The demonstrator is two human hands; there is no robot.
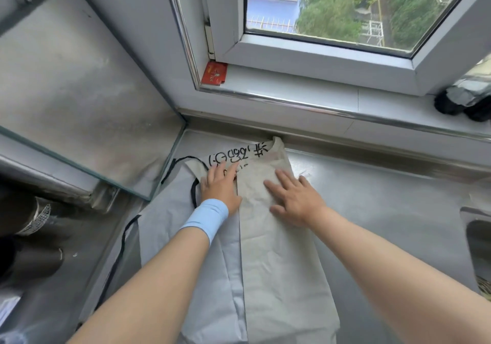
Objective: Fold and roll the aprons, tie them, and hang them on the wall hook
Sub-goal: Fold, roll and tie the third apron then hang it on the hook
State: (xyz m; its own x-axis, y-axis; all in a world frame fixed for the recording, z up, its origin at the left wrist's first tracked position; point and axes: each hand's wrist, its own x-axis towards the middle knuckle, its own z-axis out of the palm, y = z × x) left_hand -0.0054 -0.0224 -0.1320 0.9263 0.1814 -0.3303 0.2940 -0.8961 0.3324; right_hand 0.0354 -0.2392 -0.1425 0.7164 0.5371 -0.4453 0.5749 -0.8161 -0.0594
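Note:
A pale beige apron [276,258] with black printed characters near its top lies on the steel counter [385,189], folded lengthwise into a long strip. Its black strings [121,248] trail off to the left. My left hand [220,187], with a light blue wristband, lies flat with spread fingers on the left flap near the print. My right hand [295,197] presses flat on the folded right panel beside it. Neither hand grips the cloth.
A glass panel [87,96] stands at the left beside the apron. The window sill [292,96] at the back holds a red packet [214,73] and dark objects [465,99] at the right. A sink edge [475,237] is at far right.

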